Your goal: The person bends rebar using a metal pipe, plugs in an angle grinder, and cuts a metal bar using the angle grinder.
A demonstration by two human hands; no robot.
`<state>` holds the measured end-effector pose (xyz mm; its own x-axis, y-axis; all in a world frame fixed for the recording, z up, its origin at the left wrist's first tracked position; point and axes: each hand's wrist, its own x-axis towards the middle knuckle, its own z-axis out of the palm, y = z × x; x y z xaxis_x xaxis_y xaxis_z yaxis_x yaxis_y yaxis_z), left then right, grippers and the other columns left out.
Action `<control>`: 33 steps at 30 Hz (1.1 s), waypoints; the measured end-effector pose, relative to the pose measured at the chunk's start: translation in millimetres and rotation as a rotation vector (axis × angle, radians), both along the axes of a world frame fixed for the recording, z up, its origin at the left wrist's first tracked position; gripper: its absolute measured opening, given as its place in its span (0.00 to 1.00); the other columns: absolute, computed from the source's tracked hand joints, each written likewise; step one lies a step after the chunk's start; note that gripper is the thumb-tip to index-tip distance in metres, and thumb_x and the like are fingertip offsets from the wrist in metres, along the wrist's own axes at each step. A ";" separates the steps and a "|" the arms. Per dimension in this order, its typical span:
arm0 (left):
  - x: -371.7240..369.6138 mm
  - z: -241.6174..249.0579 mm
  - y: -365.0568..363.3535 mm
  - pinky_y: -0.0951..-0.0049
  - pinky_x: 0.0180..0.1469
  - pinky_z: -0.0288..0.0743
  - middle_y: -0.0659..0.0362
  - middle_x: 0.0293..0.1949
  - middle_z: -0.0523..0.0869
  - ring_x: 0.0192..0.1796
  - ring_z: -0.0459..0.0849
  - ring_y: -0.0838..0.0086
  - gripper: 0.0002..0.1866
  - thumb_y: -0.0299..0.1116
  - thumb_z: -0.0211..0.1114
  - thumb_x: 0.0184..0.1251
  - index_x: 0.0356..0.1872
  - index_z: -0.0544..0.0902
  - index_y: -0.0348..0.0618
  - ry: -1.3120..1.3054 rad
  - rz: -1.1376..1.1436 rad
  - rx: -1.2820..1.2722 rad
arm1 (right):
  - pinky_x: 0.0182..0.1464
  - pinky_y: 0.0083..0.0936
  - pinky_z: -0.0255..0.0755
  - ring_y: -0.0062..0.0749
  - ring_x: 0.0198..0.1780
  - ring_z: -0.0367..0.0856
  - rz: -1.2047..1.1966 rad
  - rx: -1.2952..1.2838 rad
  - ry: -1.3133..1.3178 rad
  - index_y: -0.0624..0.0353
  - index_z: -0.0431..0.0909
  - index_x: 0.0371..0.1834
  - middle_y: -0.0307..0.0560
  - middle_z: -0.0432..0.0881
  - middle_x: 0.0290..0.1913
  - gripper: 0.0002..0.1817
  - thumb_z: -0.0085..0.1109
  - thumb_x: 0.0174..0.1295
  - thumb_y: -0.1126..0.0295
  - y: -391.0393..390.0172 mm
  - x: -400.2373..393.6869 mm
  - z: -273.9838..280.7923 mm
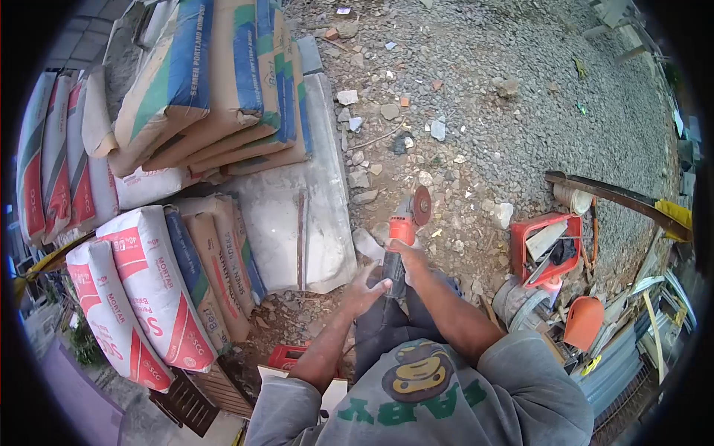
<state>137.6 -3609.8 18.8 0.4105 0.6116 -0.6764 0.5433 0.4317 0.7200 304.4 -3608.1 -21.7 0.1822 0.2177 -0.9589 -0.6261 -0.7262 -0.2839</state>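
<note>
An angle grinder (400, 229) with an orange-red head and a dark body points away from me, its reddish disc (422, 205) at the upper right of the tool. My right hand (410, 256) is wrapped round the body just behind the orange part. Beside the rear of the tool is my left hand (366, 290), its thumb against the dark body and its fingers apart. A dark cord runs down from the grinder between my legs. Whether the disc is spinning cannot be told.
Cement bags (216, 89) are stacked at the upper left, with mortar bags (152, 275) below. A grey slab (327, 186) holds a thin metal bar (302, 238). Right: a red crate (518, 249), an orange container (584, 323), a beam (617, 195) and scrap. Gravel (550, 134) lies ahead.
</note>
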 end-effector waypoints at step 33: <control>-314.3 -407.8 -44.4 0.60 0.51 0.71 0.49 0.42 0.75 0.46 0.75 0.56 0.37 0.28 0.66 0.51 0.67 0.67 0.49 0.814 0.646 0.411 | 0.40 0.28 0.72 0.31 0.36 0.78 0.871 0.363 -0.551 0.65 0.69 0.44 0.47 0.78 0.36 0.30 0.72 0.42 0.61 111.0 -279.5 -371.5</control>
<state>-176.7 -3654.2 -389.1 -0.5387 0.7888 -0.2961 0.6774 0.6145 0.4044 24.9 -3497.2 -393.1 0.2134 0.7332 -0.6457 0.3408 -0.6752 -0.6542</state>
